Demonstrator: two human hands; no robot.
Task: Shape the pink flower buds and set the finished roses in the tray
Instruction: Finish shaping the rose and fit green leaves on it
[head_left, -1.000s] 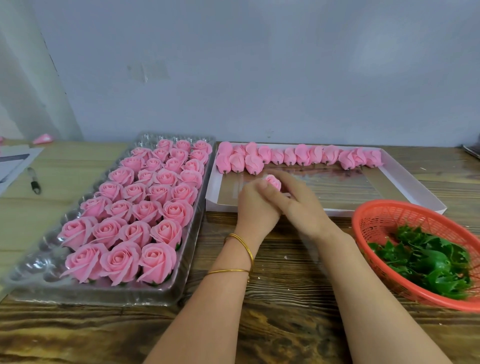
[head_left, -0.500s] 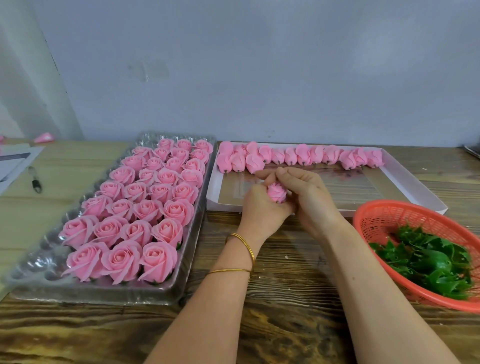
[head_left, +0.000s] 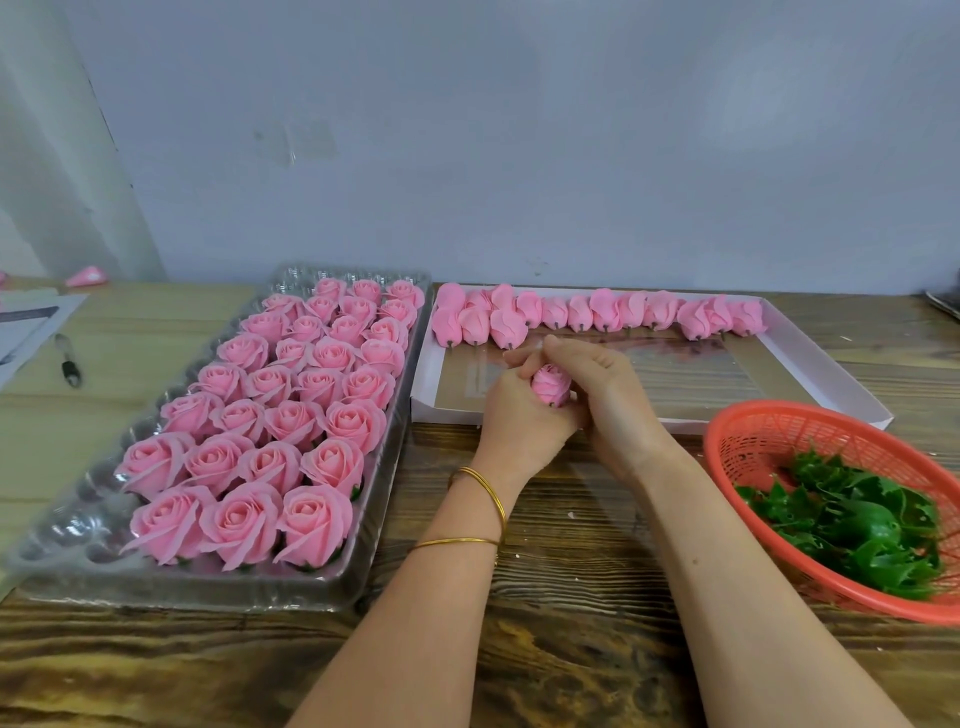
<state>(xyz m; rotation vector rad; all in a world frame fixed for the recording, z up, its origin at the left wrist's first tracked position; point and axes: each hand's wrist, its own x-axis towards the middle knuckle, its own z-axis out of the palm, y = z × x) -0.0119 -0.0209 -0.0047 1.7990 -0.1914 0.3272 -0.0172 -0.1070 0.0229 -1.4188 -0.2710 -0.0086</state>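
Drawn slightly toward six o'clock, the pink bud (head_left: 550, 384) sits centre-frame: left hand (head_left: 519, 421) grips its base, right hand (head_left: 608, 395) pinches its petals. Ease them outward gently; tray (head_left: 208, 592) at nine o'clock.

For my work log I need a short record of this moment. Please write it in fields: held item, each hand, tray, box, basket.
Held item: pink bud, over the near edge of the box
Left hand: left hand grips the bud from below
Right hand: right hand curls its fingers over the bud
Tray: clear plastic tray, left of the hands; rows of finished roses; empty pockets along its left side
Box: white box; unshaped buds along its far wall
Basket: orange basket, at right, holds green leaves
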